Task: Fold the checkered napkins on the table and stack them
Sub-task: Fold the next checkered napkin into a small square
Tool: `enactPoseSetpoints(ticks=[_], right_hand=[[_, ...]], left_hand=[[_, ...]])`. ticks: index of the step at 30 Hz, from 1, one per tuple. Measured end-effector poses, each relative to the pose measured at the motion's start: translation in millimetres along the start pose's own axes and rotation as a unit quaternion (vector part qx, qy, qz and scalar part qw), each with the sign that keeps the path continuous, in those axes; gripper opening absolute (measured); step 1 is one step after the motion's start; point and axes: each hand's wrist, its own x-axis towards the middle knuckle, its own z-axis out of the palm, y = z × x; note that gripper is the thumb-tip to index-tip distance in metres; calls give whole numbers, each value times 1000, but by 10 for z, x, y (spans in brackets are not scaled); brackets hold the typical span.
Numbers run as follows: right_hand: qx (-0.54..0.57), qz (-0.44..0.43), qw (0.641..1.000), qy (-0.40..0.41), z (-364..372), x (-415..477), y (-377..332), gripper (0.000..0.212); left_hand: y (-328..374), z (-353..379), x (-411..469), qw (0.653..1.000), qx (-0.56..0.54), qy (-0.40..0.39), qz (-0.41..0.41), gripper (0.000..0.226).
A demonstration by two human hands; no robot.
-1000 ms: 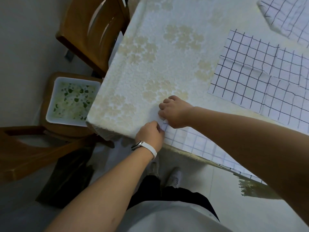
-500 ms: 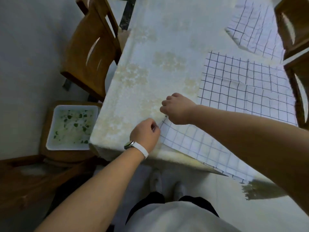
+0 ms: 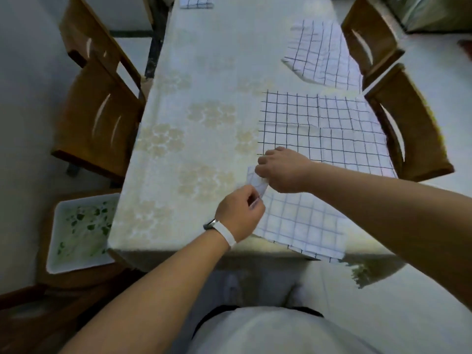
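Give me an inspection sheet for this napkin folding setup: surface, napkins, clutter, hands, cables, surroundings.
Surface: table under a pale flowered cloth.
Job's things: near napkin at the front edge, one corner lifted; middle napkin spread flat; far napkin rumpled; fourth napkin at the far end, partly out of frame.
Clutter: nothing seen.
Grippers: left hand and right hand both pinch the near napkin's lifted corner.
Cables: nothing seen.
Surroundings: wooden chairs on both sides; white tray with green bits, low beside the table's left front corner.
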Motion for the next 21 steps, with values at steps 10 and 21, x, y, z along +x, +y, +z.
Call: enactPoseSetpoints(ticks=[10, 21], right_hand=[[34, 36, 995, 89, 544, -904, 402, 11], [48, 41, 993, 97, 1188, -1606, 777, 16]], left_hand=[[553, 749, -61, 998, 33, -50, 32, 13], [816, 1505, -3, 991, 85, -105, 23, 17]])
